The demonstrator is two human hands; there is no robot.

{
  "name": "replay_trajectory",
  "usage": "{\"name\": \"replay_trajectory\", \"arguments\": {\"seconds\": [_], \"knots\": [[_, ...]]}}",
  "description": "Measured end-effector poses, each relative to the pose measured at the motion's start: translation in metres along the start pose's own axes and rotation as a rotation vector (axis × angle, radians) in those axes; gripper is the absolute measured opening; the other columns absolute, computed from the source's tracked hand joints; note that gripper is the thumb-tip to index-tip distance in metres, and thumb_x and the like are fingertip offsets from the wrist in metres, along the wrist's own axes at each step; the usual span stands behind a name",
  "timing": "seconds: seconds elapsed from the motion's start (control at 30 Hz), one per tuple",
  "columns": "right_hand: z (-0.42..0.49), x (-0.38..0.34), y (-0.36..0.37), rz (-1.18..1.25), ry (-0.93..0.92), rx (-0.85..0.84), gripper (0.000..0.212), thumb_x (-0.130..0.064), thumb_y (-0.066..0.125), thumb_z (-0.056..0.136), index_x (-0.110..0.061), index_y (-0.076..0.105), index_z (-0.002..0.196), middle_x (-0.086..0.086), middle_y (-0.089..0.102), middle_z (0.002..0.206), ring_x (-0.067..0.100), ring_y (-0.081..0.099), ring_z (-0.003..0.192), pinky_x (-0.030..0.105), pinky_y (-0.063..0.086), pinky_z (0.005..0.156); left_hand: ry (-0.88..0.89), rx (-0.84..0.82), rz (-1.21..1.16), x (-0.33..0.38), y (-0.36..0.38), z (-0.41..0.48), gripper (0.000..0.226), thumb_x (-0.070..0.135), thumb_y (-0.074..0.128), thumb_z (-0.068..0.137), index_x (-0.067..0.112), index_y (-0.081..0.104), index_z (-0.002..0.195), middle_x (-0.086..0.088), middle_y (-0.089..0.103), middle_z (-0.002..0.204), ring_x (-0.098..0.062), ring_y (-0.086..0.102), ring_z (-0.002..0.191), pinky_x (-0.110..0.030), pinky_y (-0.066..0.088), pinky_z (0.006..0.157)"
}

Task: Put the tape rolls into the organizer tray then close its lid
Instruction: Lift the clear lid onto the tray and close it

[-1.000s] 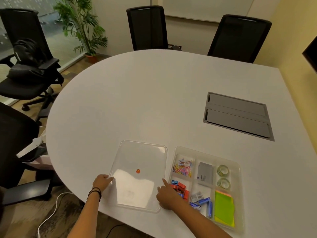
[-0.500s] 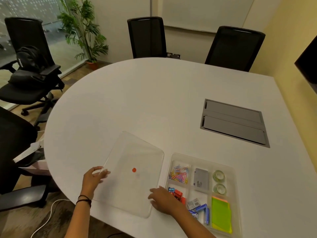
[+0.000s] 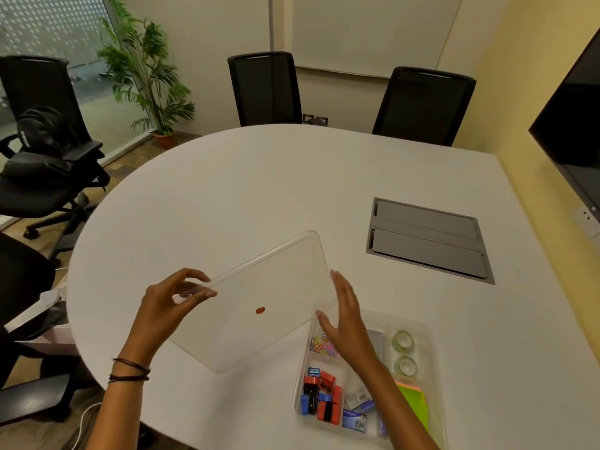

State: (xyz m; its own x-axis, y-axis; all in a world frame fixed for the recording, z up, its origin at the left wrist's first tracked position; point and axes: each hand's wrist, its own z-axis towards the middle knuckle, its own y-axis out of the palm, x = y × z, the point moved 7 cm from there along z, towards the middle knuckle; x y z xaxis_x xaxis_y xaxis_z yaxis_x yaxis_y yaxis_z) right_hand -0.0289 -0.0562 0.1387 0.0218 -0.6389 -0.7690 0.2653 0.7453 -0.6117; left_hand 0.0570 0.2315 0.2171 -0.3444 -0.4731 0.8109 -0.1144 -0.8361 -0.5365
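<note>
Left grip (image 3: 168, 306) pinching lid (image 3: 259, 306) | right grip (image 3: 344, 323) flat, open on lid edge | tape rolls (image 3: 402, 340) in tray (image 3: 430, 352)

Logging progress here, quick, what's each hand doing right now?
Left hand: closed, pinching a corner of the clear lid, lifted off the table.
Right hand: open and flat, palm against the lid's right edge, steadying it.

Right forearm covers mid part of organizer tray (image 3: 428, 332); its near edge cut off by frame bottom. Green notes (image 3: 414, 404) partly hidden. Labels on blue boxes (image 3: 355, 417) too small to read.
</note>
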Motion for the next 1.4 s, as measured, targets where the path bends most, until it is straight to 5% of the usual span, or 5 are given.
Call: {"name": "replay_trajectory", "arguments": {"seconds": [0.23, 0.53, 0.9, 1.1, 1.4], "knots": [[-0.007, 0.030, -0.056, 0.187, 0.145, 0.072, 0.087, -0.026, 0.070, 0.082, -0.044, 0.010, 0.143, -0.022, 0.040, 0.137, -0.009, 0.037, 0.127, 0.010, 0.030, 0.104, 0.125, -0.068, -0.008, 0.045, 0.017, 0.009, 0.018, 0.032, 0.073, 0.071, 0.034, 0.061, 0.085, 0.022, 0.073, 0.082, 0.004, 0.066, 0.082, 0.005, 0.034, 0.076], [-0.049, 0.055, -0.090, 0.443, 0.232, 0.171, 0.018, 0.001, 0.063, 0.085, -0.016, 0.067, 0.080, 0.003, 0.077, 0.077, 0.015, 0.073, 0.075, 0.024, 0.057, 0.071, 0.218, -0.175, -0.019, 0.067, 0.044, 0.014, 0.018, 0.032, 0.073, 0.069, 0.035, 0.063, 0.084, 0.018, 0.073, 0.084, 0.002, 0.067, 0.082, 0.003, 0.037, 0.076], [-0.104, 0.098, -0.117, 0.671, 0.411, 0.527, 0.016, -0.006, 0.054, 0.092, -0.015, 0.067, 0.091, -0.001, 0.076, 0.071, 0.008, 0.070, 0.063, 0.020, 0.057, 0.050, 0.246, -0.130, -0.071, 0.062, 0.112, 0.019, 0.020, 0.027, 0.066, 0.081, 0.034, 0.065, 0.100, 0.014, 0.070, 0.096, -0.008, 0.064, 0.086, -0.020, 0.049, 0.081], [-0.140, 0.139, -0.127, 0.705, 0.582, 0.626, 0.024, -0.011, 0.055, 0.093, -0.026, 0.064, 0.109, 0.001, 0.074, 0.070, 0.006, 0.068, 0.057, 0.020, 0.058, 0.050, -0.118, -0.273, -0.294, 0.007, 0.177, 0.007, 0.079, 0.013, 0.065, 0.086, 0.029, 0.017, 0.146, 0.002, 0.030, 0.146, -0.013, 0.041, 0.123, -0.029, 0.040, 0.096], [-0.173, 0.187, -0.113, 0.710, 0.798, 0.691, 0.029, -0.008, 0.055, 0.092, -0.009, 0.056, 0.121, 0.011, 0.067, 0.082, 0.010, 0.067, 0.052, 0.017, 0.054, 0.043, -0.314, -0.418, -0.325, -0.033, 0.251, -0.047, 0.054, 0.019, 0.051, 0.096, 0.024, 0.026, 0.144, -0.007, 0.046, 0.140, -0.015, 0.059, 0.108, -0.020, 0.056, 0.080]]}}
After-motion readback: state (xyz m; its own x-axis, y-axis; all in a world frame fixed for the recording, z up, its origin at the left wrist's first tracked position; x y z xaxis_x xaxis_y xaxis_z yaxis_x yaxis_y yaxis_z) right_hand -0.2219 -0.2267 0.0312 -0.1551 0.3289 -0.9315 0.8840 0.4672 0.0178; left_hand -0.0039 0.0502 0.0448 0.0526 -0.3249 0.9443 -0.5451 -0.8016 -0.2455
